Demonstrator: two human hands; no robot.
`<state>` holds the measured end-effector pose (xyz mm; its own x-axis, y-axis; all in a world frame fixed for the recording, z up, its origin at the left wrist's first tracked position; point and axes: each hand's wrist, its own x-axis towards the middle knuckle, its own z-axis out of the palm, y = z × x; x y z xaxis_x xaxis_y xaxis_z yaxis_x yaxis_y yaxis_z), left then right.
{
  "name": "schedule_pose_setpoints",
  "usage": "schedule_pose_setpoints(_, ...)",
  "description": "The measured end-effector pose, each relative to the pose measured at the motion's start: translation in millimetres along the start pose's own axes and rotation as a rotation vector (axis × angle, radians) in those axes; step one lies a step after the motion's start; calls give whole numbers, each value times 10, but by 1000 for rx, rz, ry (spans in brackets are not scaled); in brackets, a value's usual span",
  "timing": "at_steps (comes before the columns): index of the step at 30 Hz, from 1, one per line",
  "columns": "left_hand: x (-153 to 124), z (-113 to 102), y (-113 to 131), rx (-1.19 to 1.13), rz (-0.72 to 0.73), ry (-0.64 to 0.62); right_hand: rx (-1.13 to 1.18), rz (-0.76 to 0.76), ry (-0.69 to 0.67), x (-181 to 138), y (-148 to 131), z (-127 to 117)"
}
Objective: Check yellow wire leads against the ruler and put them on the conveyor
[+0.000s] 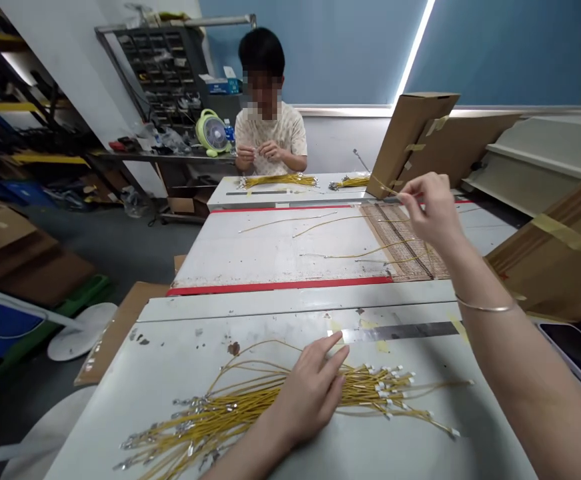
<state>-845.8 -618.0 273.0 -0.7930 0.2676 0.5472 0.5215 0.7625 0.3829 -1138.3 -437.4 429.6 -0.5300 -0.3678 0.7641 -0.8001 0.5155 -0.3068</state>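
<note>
A thick bundle of yellow wires (250,403) lies across the near white table, with metal terminals at its left ends and small white connectors at its right ends. My left hand (313,387) rests on top of this bundle, fingers stretched out and apart. Out over the middle surface, my right hand (433,203) is closed in a pinch on the end of a single yellow wire (383,185), which slants up and left in front of a cardboard box. Several separate yellow wires (350,255) lie below it on the white middle surface, some reaching onto a brown mesh strip (410,250).
Opposite sits a person (270,133) with both hands raised above another wire bundle (280,180). Cardboard boxes (410,140) stand at the right. A metal ruler (400,331) is taped to the near table. Red tape (280,287) edges the middle surface. Round stools stand at the left.
</note>
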Motion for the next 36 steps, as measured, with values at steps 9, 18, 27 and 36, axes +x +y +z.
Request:
schedule_pose_setpoints(9, -50, -29, -78, -56, -90, -49, 154, 75, -538, -549, -553, 1479)
schedule_pose_setpoints(18, -21, -35, -134, -98, -167, -131, 50, 129, -736, -863, -541, 1897)
schedule_pose_setpoints(27, -32, -36, -127, -130, -200, -170, 51, 164, -748, -828, -543, 1856)
schedule_pose_setpoints(36, -14, -121, -102, -167, -176, -290, 290, 141, -736, -993, -602, 1170)
